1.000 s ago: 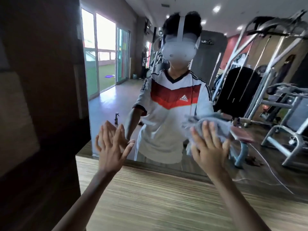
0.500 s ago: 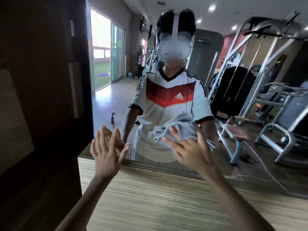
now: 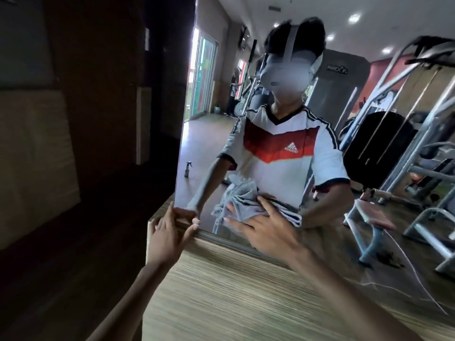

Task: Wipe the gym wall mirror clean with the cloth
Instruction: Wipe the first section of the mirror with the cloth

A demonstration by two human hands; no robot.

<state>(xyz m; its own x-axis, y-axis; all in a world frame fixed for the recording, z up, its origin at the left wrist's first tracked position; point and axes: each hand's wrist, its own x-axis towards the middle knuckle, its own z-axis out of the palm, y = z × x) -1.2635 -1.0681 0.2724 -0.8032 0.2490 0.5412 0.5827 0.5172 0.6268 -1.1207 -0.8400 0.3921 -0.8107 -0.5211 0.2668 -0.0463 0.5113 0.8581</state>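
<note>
Your mirror [image 3: 204, 134] sits above a streaky wood-grain panel [image 3: 246, 296], with a dark wall [image 3: 98, 119] at 9 o'clock and machines [image 3: 406, 124] reflected at 3. The crumpled grey cloth [image 3: 237, 200] is low on the glass, long axis roughly 9-to-3, I think. Your right hand [image 3: 268, 232] presses it with spread fingers. Your left hand [image 3: 167, 237] is loose and holds nothing, at the 8 o'clock corner.

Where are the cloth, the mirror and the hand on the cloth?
cloth [image 3: 237, 203]: head view, on the bunched grey folds above the fingers.
mirror [image 3: 204, 139]: head view, on bare glass left of the reflected person.
right hand [image 3: 268, 233]: head view, on the back of the hand.
</note>
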